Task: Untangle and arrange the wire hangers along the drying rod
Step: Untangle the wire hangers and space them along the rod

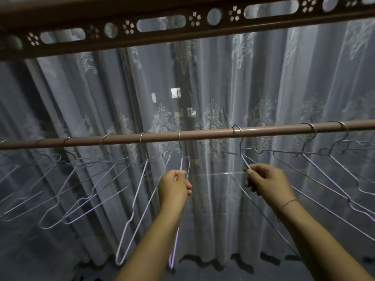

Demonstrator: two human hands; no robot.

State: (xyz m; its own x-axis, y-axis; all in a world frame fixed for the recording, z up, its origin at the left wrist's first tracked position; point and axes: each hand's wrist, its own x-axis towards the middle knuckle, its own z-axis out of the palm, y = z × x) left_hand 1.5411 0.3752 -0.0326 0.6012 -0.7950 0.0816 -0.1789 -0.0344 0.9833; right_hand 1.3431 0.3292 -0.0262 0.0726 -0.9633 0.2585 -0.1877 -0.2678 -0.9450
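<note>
A brown drying rod (207,133) runs across the view with several wire hangers hooked over it. My left hand (174,187) grips the upper wire of a purple hanger (176,238) that hangs edge-on from the rod's middle. My right hand (265,182) pinches the shoulder wire of a pale blue-green hanger (244,159), whose hook sits on the rod just right of centre. Several white and grey hangers (85,191) hang spread out on the left. More hangers (332,179) overlap on the right.
A sheer embroidered curtain (213,82) hangs close behind the rod. A brown perforated rail (182,25) crosses overhead. Lit windows of another building show through the curtain. The floor is dim below the curtain hem.
</note>
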